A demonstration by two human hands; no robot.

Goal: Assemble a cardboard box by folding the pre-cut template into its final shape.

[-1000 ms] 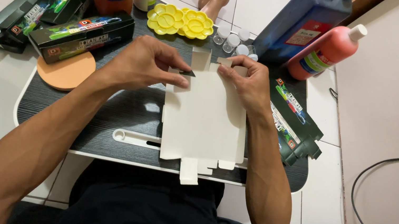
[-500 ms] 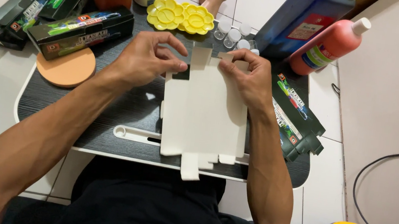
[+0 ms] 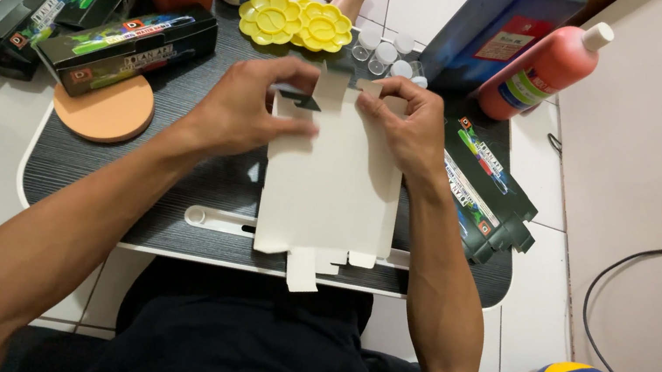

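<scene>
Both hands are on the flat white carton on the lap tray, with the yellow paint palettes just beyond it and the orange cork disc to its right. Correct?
Not quite. In the head view the orange disc lies left of the white carton, not right. The rest holds: the left hand and right hand both grip the carton, with the yellow palettes beyond.

Flat carton (image 3: 332,182): matt white cardboard. Tray table (image 3: 167,213): dark wood-grain laminate. Palettes (image 3: 297,21): glossy yellow plastic.

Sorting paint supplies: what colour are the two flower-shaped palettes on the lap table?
Yellow, both palettes, seen in the head view beyond the hands.
</scene>
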